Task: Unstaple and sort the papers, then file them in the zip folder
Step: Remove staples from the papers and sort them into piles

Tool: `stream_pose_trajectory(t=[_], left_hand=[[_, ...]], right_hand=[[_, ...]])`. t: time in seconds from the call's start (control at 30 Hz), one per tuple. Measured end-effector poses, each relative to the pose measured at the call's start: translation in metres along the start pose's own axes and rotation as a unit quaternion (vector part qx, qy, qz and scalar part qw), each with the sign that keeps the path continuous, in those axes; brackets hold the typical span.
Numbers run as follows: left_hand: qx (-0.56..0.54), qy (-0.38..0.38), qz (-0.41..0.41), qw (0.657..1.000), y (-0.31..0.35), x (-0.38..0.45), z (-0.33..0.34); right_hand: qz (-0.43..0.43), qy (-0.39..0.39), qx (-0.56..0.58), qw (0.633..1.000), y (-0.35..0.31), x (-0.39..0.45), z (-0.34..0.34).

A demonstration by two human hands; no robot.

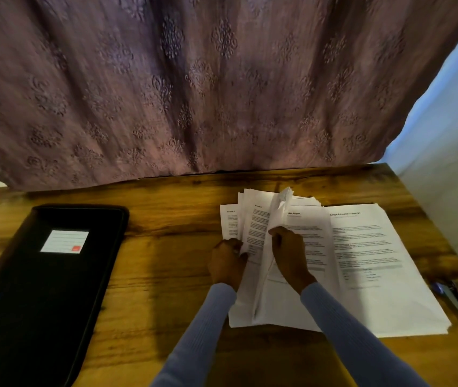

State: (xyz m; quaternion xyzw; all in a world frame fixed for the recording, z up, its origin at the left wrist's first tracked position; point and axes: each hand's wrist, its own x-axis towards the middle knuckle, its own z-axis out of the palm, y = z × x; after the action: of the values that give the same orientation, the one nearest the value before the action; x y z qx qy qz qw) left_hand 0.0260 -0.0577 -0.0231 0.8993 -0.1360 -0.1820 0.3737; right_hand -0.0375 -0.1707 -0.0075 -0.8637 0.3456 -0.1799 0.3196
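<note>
A fanned pile of printed white papers (253, 222) lies on the wooden table right of centre. My left hand (226, 262) grips the left sheets at their lower edge. My right hand (289, 255) pinches a sheet (276, 213) that is lifted and folded up from the pile. A second, neater stack of papers (375, 261) lies just to the right, partly under the first pile. The black zip folder (41, 289), with a white label on its cover, lies shut at the left of the table.
A blue-handled tool (455, 298), perhaps a staple remover or pen, lies near the table's right edge. A purple patterned curtain (194, 88) hangs behind the table. Bare wood (166, 261) separates the folder from the papers.
</note>
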Motion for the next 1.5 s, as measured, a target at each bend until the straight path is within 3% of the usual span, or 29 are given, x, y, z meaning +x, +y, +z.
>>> stream_pose_trajectory(t=[0.2,0.5,0.93,1.07,1.2,1.33,1.5], left_hand=[[0.018,0.007,0.002,1.0,0.005,0.008,0.002],[-0.116,0.012,-0.045,0.992,-0.003,0.006,0.006],[-0.127,0.035,-0.037,0.991,-0.018,0.01,0.01],[-0.215,0.043,-0.08,0.972,-0.015,0.009,0.007],[-0.293,-0.002,-0.144,0.945,-0.02,0.014,0.002],[-0.27,-0.078,-0.18,0.943,-0.029,0.023,0.009],[-0.183,-0.073,-0.101,0.975,-0.008,0.022,0.011]], right_hand=[[0.03,-0.024,0.059,0.998,0.0,-0.002,0.001],[0.06,-0.038,0.079,0.994,0.001,-0.001,0.003],[0.039,-0.056,0.028,0.997,-0.01,-0.005,-0.005],[0.043,-0.065,0.035,0.996,-0.013,-0.007,-0.006],[0.037,-0.07,0.031,0.996,-0.013,-0.011,-0.004],[0.032,-0.073,0.028,0.996,-0.01,-0.014,0.001],[0.024,-0.059,0.016,0.998,-0.01,-0.015,0.005]])
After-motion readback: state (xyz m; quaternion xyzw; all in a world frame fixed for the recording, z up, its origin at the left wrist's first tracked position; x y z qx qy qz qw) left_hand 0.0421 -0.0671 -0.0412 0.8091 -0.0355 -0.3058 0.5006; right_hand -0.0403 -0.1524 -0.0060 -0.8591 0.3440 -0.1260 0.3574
